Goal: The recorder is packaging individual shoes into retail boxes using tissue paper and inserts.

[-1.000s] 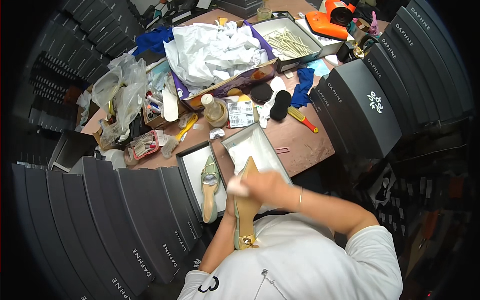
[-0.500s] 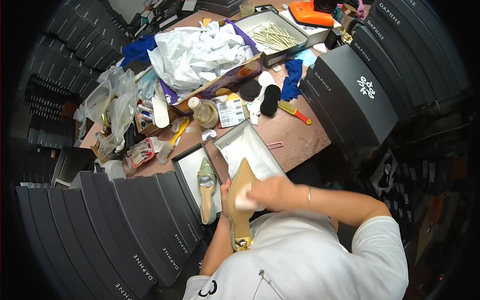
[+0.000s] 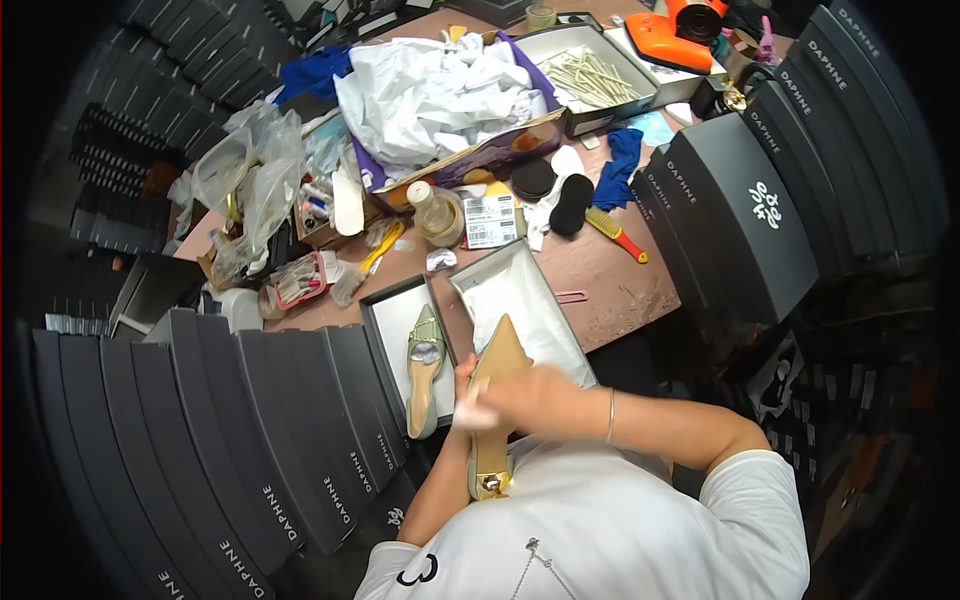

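Observation:
My left hand (image 3: pixel 465 374) is wrapped round the side of a pointed shoe (image 3: pixel 504 346), its tan sole turned up and its gold-trimmed heel close to my shirt. Across the middle of the sole, my right hand (image 3: pixel 545 400), smeared by motion, is closed on a small white wad (image 3: pixel 474 413); whether it is cloth or paper I cannot make out. A matching pale green shoe (image 3: pixel 424 375) with a gold trim and stuffing in its toe lies in an open shoebox (image 3: pixel 378 308). Beside it, the other tray-like box half (image 3: pixel 546 290) holds white tissue paper.
Stacked dark shoeboxes (image 3: pixel 290 420) stand at the left, with more (image 3: pixel 735 215) at the right. Farther back on the table are a carton (image 3: pixel 540 130) of crumpled white paper, a glass bottle (image 3: pixel 437 217), a brush (image 3: pixel 617 236), a black sponge (image 3: pixel 572 205) and an orange tool (image 3: pixel 668 42).
My right hand and the white wad have moved left and slightly down along the sole, reaching its left edge. The whole view has shifted a little; my left hand still holds the shoe.

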Tool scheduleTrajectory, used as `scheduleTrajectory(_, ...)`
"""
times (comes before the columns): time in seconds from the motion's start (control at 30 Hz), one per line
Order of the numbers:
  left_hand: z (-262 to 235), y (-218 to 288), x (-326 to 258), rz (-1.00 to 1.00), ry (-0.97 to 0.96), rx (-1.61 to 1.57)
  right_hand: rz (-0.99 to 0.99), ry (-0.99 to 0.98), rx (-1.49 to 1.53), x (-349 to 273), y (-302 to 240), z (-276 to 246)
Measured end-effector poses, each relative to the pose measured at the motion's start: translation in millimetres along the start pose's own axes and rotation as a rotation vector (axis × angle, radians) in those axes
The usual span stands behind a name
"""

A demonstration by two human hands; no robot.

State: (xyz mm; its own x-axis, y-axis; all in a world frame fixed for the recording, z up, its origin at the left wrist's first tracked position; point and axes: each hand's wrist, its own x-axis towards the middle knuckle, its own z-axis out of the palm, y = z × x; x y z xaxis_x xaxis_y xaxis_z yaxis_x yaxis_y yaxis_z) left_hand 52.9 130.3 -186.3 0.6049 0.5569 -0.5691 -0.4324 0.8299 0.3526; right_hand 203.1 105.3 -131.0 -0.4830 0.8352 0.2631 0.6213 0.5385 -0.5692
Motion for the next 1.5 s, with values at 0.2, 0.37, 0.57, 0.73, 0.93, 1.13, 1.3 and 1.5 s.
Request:
scheduleTrajectory(0.2,-6.0,0.7,5.8,-0.002,-0.056,-0.058,0.017,-0.014,0.05,0.2,-1.4,-10.3)
scheduleTrajectory(0.37,-4.9,-5.2,13.0,-0.033,-0.169,-0.058,-0.003,-0.025,0.076,-15.6,0.7,-16.2)
scheduleTrajectory(0.57,-16.8,-5.6,24.1,-0.116,-0.203,-0.104,0.046,0.031,0.039,-25.2,26.7,-21.6)
scheduleTrajectory(0.73,-22.7,-3.5,22.2,-0.179,-0.109,-0.102,0.047,-0.001,0.037,-22.6,43.3,-29.2)
scheduleTrajectory(0.93,13.3,41.7,39.5,0.221,-0.322,-0.084,0.368,0.088,0.201,-11.1,81.8,-41.7)
scheduleTrajectory(1.13,25.6,55.8,45.6,0.687,0.14,0.315,0.699,0.013,1.823,-26.3,12.3,7.8)
scheduleTrajectory(1.3,-139.7,79.8,-14.9,0.286,0.827,1.609,0.748,-0.137,0.7,-49.5,43.9,-35.7)
scheduleTrajectory(1.5,-189.7,52.7,-14.9,0.12,0.634,0.962,0.526,-0.22,-0.028,-43.4,67.2,51.3)
